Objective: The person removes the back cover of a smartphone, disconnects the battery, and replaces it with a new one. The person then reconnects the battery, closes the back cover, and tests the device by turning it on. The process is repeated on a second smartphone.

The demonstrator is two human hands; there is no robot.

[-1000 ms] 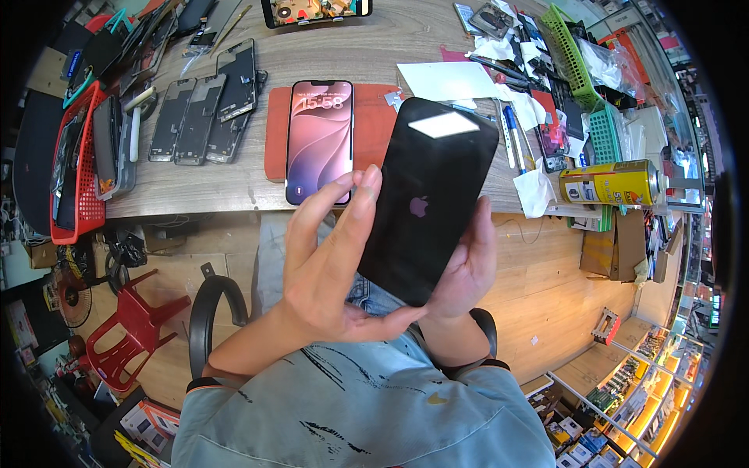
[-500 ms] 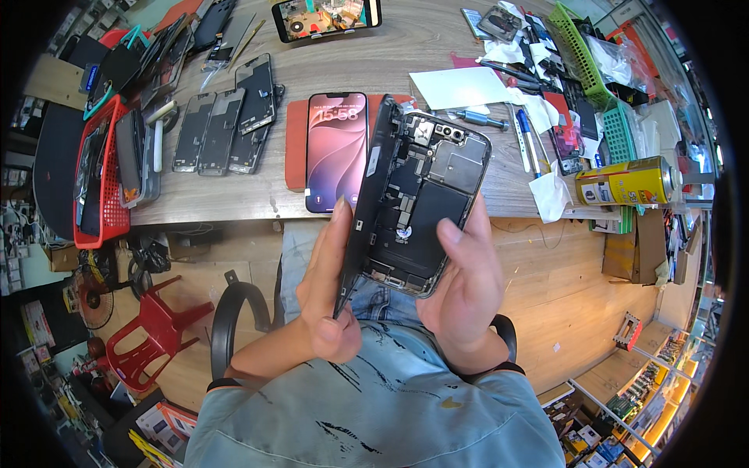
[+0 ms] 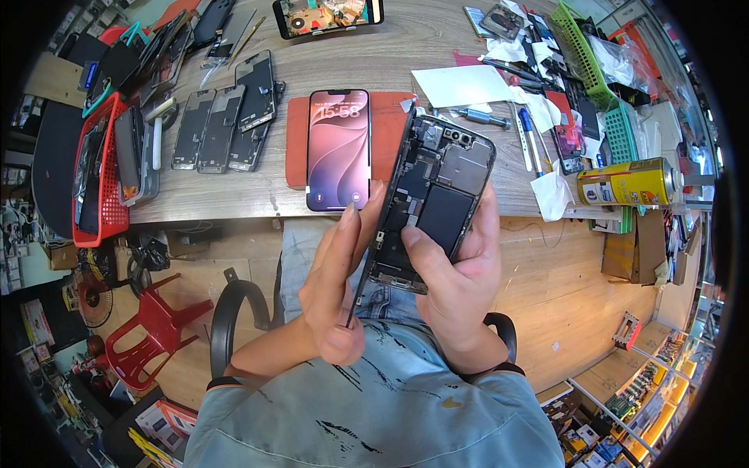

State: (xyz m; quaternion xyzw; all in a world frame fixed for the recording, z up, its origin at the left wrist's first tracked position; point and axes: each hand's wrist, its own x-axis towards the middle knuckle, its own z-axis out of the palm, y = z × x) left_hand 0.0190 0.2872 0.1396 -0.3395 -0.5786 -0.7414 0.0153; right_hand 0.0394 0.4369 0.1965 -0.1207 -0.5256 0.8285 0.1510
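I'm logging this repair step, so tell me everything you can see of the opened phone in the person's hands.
The opened phone is a dark-framed body with its insides exposed: a large black battery block, metal shields, and camera modules at the top end. It is held tilted above the person's lap, at the wooden table's near edge. The right hand cradles it, thumb on the battery. The left hand steadies its thin black screen panel, swung open edge-on along the left side.

Wooden workbench [image 3: 437, 58] spans the upper view; pale wood-plank floor [image 3: 562, 304] lies beneath; red plastic stool [image 3: 152, 331] stands lower left; warmly lit display shelves [image 3: 647, 390] line the lower right.
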